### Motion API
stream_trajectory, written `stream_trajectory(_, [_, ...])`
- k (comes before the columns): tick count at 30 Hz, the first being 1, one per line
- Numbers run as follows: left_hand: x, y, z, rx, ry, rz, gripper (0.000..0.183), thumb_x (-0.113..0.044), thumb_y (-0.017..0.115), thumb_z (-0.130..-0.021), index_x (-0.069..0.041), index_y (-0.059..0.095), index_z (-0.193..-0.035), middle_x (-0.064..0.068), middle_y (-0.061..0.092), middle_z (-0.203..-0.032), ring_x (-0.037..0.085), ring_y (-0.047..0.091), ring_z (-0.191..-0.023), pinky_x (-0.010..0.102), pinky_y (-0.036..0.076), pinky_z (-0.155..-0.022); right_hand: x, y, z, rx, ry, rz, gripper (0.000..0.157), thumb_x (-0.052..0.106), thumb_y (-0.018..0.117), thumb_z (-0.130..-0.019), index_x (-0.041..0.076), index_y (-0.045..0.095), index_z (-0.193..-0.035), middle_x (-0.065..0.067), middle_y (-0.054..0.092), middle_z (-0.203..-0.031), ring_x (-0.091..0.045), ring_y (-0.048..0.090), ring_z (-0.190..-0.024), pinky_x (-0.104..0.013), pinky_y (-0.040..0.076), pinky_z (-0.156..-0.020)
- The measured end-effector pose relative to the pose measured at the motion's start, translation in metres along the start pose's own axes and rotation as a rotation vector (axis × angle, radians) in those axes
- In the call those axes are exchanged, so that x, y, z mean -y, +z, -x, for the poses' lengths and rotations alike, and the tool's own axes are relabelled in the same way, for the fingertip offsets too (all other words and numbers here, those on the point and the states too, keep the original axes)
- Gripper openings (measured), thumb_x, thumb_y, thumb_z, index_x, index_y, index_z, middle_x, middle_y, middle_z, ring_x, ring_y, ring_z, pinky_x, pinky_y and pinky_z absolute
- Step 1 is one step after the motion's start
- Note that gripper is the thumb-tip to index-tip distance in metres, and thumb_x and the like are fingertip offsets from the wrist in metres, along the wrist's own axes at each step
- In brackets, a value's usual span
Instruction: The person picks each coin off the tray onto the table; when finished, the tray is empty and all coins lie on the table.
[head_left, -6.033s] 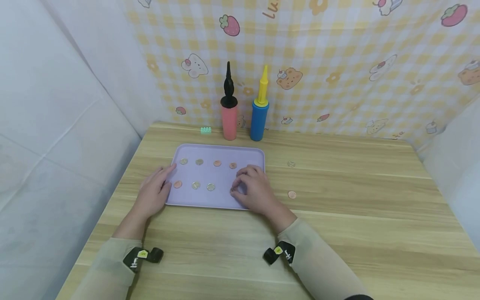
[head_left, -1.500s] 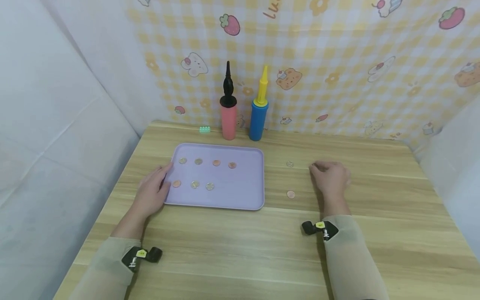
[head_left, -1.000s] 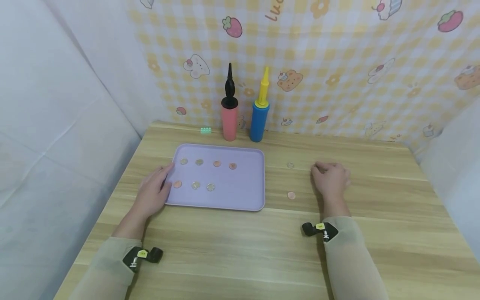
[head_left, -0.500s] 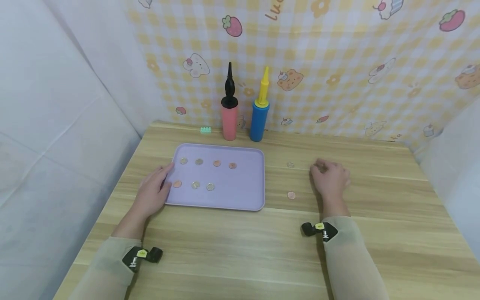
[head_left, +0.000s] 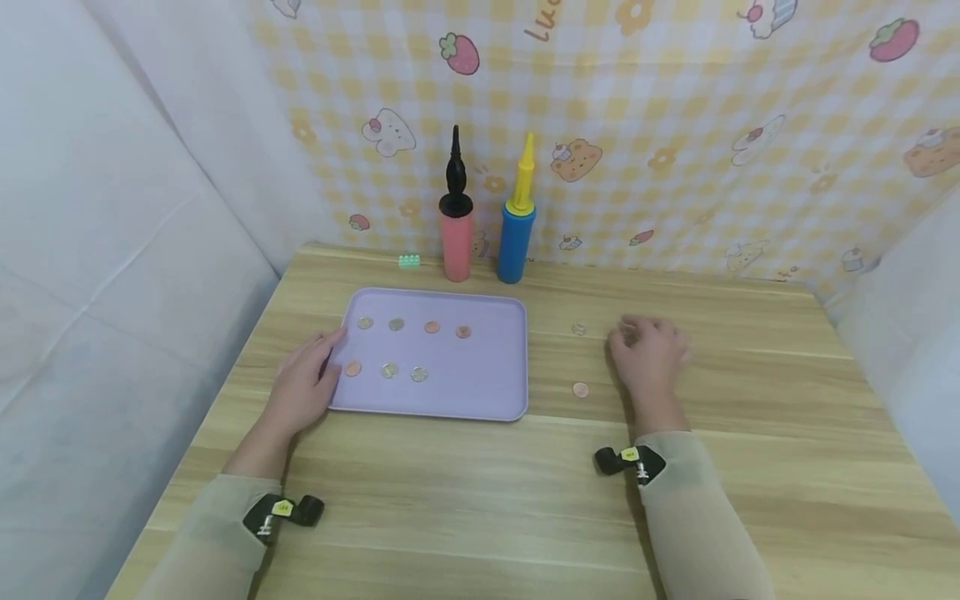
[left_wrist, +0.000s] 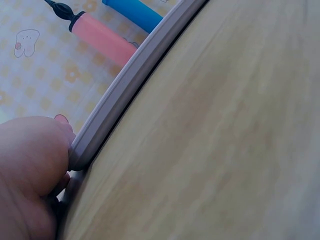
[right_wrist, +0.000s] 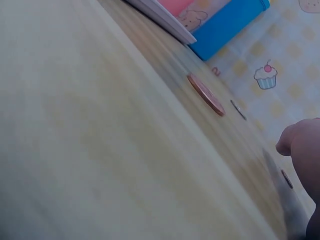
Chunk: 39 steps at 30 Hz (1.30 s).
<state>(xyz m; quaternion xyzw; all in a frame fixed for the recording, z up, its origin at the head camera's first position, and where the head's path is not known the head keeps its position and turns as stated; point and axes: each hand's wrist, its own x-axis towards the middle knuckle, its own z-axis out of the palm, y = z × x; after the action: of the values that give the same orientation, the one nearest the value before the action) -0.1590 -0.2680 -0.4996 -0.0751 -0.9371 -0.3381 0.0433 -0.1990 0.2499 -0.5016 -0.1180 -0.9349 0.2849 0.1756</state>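
My left hand (head_left: pixel 302 383) rests at the left edge of a lilac tray (head_left: pixel 480 392), its fingers fairly straight against the rim. Several coins lie in the tray in two rows: silver ones such as the coin (head_left: pixel 389 370) and copper ones such as the coin (head_left: pixel 432 327). My right hand (head_left: pixel 649 354) hovers low over the table to the right of the tray, thumb and fingers apart. Below its thumb a coin (right_wrist: pixel 286 179) lies on the wood. To its left are a silver coin (head_left: pixel 578 329) and a copper coin (head_left: pixel 581 389).
Behind the tray stand a pink hand pump (head_left: pixel 457 246) with a black top and a blue hand pump (head_left: pixel 515 246) with a yellow top. A small mint toy brick (head_left: pixel 408 261) lies left of them. A checked curtain (head_left: pixel 660 108) hangs along the table's back edge.
My right hand has moved from the tray's front right, where it pinched a coin, to the table at right. Its fingers have parted from a coin there. The left hand stays put.
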Motion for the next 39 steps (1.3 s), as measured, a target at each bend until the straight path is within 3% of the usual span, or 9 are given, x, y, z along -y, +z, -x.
stream_trajectory(12, [0.003, 0.002, 0.001, -0.007, 0.000, -0.006, 0.054, -0.005, 0.051, -0.106, -0.004, 0.047, -0.160, 0.031, 0.042, -0.162, 0.055, 0.029, -0.153, 0.075, 0.016, -0.121, 0.034, 0.020, 0.011, -0.002, -0.145, -0.028, 0.038, 0.031, 0.072, -0.097, 0.008, 0.074, -0.128, -0.022, 0.055, -0.139, -0.045, 0.039, -0.133, -0.065, 0.019, -0.113])
stream_trajectory(19, [0.005, 0.003, 0.000, -0.029, 0.033, -0.015, 0.054, -0.005, 0.053, -0.104, -0.003, 0.049, -0.158, 0.028, 0.049, -0.158, 0.053, 0.031, -0.152, 0.076, 0.017, -0.120, 0.059, 0.038, 0.019, -0.051, -0.276, -0.036, 0.042, 0.028, 0.074, -0.091, 0.008, 0.074, -0.127, -0.023, 0.054, -0.142, -0.047, 0.043, -0.131, -0.067, 0.028, -0.107])
stream_trajectory(26, [0.004, 0.002, 0.001, -0.030, 0.036, -0.015, 0.054, -0.001, 0.054, -0.104, -0.002, 0.049, -0.158, 0.029, 0.049, -0.157, 0.055, 0.032, -0.152, 0.076, 0.017, -0.119, 0.083, 0.052, 0.029, -0.016, -0.302, -0.022, 0.039, 0.030, 0.077, -0.092, 0.010, 0.076, -0.126, -0.020, 0.056, -0.142, -0.044, 0.043, -0.132, -0.065, 0.028, -0.109])
stream_trajectory(33, [0.006, 0.000, 0.000, -0.041, 0.056, -0.022, 0.054, -0.001, 0.054, -0.103, -0.001, 0.050, -0.157, 0.030, 0.050, -0.156, 0.054, 0.034, -0.150, 0.075, 0.020, -0.119, 0.114, 0.059, 0.039, 0.046, -0.245, 0.111, 0.042, 0.038, 0.069, -0.094, 0.011, 0.076, -0.126, -0.019, 0.056, -0.143, -0.042, 0.040, -0.137, -0.062, 0.028, -0.112])
stream_trajectory(39, [0.005, -0.001, 0.000, -0.036, 0.046, -0.009, 0.052, -0.002, 0.055, -0.104, -0.002, 0.052, -0.156, 0.029, 0.051, -0.156, 0.054, 0.034, -0.151, 0.075, 0.019, -0.120, 0.132, 0.067, 0.048, 0.057, -0.358, 0.237, 0.041, 0.040, 0.066, -0.094, 0.012, 0.077, -0.121, -0.020, 0.059, -0.140, -0.043, 0.044, -0.135, -0.060, 0.034, -0.109])
